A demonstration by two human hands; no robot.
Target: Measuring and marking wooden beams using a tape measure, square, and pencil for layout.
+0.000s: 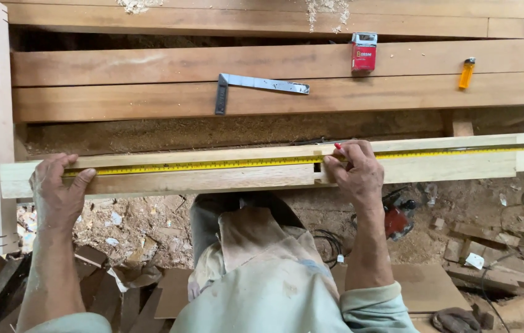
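Knees and a dusty apron sit closest, then the left hand (57, 188) clamped over the end of the pale plank (212, 179), pinning the yellow tape measure (212, 164). Further along, the right hand (353, 172) pinches a red pencil (338, 146) at the tape's edge. Best to keep that tape flat and taut, I'd say.

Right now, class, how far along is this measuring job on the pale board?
Done: the yellow tape lies stretched along the board, and a notch is already cut. In hand: the left hand pins the tape's end; the right hand holds a red-tipped pencil there. No new mark shows yet.
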